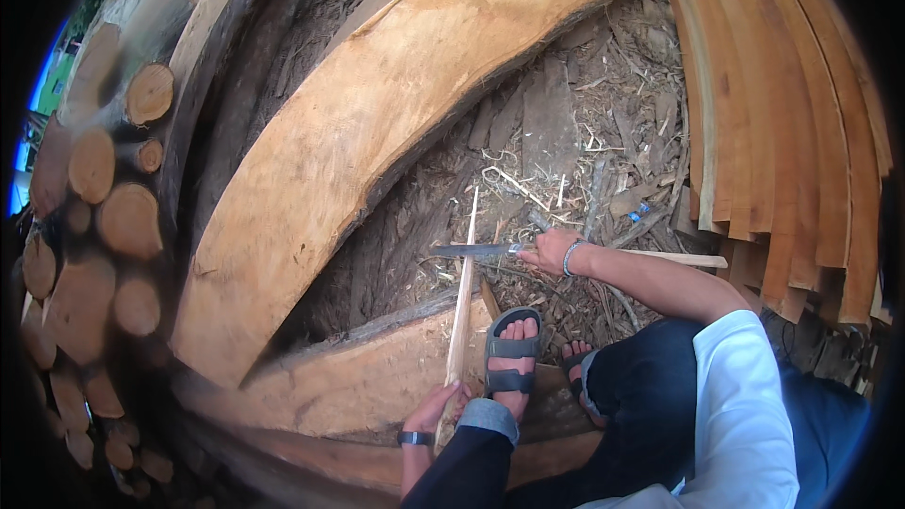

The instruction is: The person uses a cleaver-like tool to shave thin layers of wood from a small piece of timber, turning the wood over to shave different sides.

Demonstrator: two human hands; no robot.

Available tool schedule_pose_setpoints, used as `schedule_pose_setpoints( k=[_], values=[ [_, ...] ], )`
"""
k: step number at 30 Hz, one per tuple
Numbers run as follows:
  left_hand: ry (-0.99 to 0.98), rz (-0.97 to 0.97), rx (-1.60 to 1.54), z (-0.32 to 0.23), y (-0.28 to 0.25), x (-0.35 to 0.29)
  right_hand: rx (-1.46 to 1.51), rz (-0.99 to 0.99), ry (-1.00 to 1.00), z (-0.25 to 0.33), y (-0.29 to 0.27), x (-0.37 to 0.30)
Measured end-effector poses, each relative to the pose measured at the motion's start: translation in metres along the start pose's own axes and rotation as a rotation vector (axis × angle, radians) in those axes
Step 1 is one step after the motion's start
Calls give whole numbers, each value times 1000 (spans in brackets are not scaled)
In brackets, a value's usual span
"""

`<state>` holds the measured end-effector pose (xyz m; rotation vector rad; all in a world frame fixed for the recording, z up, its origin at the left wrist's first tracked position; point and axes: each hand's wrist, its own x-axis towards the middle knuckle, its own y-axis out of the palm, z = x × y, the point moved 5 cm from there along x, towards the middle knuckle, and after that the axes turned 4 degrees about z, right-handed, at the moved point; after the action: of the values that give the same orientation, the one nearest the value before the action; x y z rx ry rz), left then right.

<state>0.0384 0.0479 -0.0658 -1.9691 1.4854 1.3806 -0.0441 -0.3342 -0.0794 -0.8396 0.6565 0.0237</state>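
In my right hand (pixel 549 251), closed round its handle, is a knife (pixel 471 251) with a long dark blade pointing left. The blade lies across a slim pale wooden stick (pixel 461 316), in its upper part. That stick tapers to a point at its far end and slants down toward me. My left hand (pixel 443 405) grips it near its lower end, beside my left foot. Part of the left hand's fingers is hidden by the stick and my leg. Below my right forearm, another pale wooden stick (pixel 681 258) reaches out to the right.
A large curved slab (pixel 368 113) leans across the middle, with another slab (pixel 349 372) by my sandalled feet. Stacked round logs (pixel 130 221) stand at left, long boards (pixel 764 85) at right. Bark and shavings (pixel 594 146) cover the ground, with a small blue scrap (pixel 638 213) among them.
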Motion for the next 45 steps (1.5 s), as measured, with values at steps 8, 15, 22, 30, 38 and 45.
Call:
schedule_pose_setpoints(
  k=[8,15,22,30,38,45],
  values=[
    [4,84,-144,0,5,-2,-114,139,-104,32,29,-18],
    [-33,71,-125,-14,11,-3,-49,116,-43,21,30,-8],
    [3,78,-106,-15,12,-7,4,-19,3,4,6,7],
    [1,89,-106,-12,7,-3,-124,108,-84,29,43,-9],
    [-37,97,-121,-7,4,-2,-107,131,-54,24,29,-11],
    [0,119,-112,-8,4,-5,15,-5,60,-6,2,11]
  ],
)
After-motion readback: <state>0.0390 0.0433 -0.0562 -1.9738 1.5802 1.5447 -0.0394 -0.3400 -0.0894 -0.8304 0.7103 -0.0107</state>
